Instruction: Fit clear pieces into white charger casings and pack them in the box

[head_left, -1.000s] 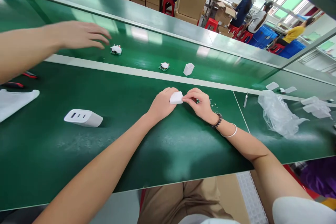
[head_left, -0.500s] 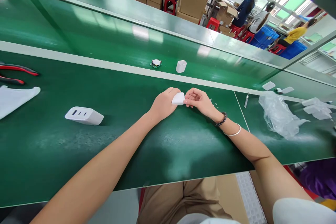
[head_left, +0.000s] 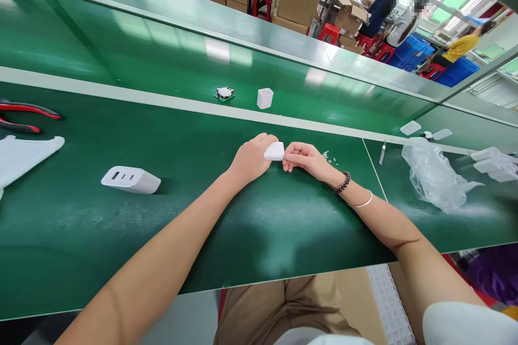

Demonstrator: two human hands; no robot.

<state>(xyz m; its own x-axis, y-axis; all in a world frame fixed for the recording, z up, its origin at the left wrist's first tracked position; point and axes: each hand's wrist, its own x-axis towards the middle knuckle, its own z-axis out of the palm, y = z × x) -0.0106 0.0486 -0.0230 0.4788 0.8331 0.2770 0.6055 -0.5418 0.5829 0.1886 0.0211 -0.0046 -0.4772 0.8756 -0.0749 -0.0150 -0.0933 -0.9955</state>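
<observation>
Near the middle of the green table, my left hand is closed around a white plastic charger casing, whose right end sticks out of the grip. My right hand is at that end, thumb and forefinger pinched together and the other fingers curled. Whatever sits in the pinch is too small or hidden to make out. Tiny white pieces lie scattered just behind my right hand. To the left lies a white charger with its port face turned toward me.
Beyond the pale strip lie a small circuit board and a white open housing. Pliers and a white flat piece are at far left. A slim tool, clear plastic bag and white plastic parts lie right.
The circuit board and the open housing beyond the strip have shifted left. My right fingers have moved slightly at the casing's end; my left hand keeps its hold.
</observation>
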